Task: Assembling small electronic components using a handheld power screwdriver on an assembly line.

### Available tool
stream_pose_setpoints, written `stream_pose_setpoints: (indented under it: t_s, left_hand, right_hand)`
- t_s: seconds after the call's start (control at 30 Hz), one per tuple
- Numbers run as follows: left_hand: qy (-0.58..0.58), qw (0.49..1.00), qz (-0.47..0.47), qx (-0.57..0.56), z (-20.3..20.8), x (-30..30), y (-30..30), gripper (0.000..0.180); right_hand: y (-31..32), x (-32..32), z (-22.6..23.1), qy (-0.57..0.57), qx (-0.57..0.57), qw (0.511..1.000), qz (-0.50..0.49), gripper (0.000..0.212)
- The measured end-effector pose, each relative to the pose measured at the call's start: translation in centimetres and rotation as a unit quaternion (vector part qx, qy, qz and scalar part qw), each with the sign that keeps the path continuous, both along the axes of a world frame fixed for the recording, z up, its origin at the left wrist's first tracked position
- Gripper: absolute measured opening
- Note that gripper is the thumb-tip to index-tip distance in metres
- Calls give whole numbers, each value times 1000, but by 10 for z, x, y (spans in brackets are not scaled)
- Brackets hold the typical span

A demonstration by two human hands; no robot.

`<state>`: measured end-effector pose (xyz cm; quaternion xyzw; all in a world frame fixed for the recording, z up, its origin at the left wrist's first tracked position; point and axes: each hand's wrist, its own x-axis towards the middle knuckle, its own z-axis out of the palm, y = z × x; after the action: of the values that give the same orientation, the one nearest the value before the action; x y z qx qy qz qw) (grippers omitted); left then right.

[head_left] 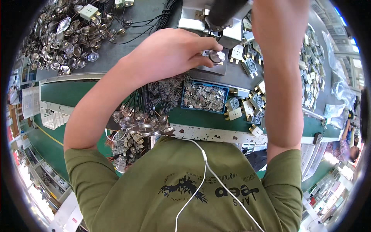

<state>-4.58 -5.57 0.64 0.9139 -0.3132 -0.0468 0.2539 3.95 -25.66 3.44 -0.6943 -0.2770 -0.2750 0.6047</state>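
My left hand (179, 52) reaches across the bench, its thumb and forefinger closed on a small round metal cap (215, 57). The cap is at a metal fixture block (220, 66), under the black head of a press (226, 13). I cannot make out whether cap and block touch. My right forearm (280, 62) stretches up past the press, and its hand lies beyond the top edge. Off-white square plug-like parts with metal prongs (250, 67) lie between the press and my right forearm.
A big heap of round metal caps (67, 42) with black wires covers the far left. Near the front edge stand a blue tray (225, 101) of tiny metal pieces, a hanging bundle of wired caps (143, 121) and loose springs (166, 91). More square parts (311, 73) pile up at the right.
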Motion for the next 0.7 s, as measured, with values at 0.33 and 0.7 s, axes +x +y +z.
stream_pose_setpoints:
  t_s: [0.33,0.7]
  left_hand:
    - [90,994,31,58,-23,12,-2,35]
    - [45,993,11,110,-21,11,-5,33]
  right_hand:
    - [-64,-45,29,3,39,999,-19,37]
    - [25,-50,47,-27,118,992,-35,25]
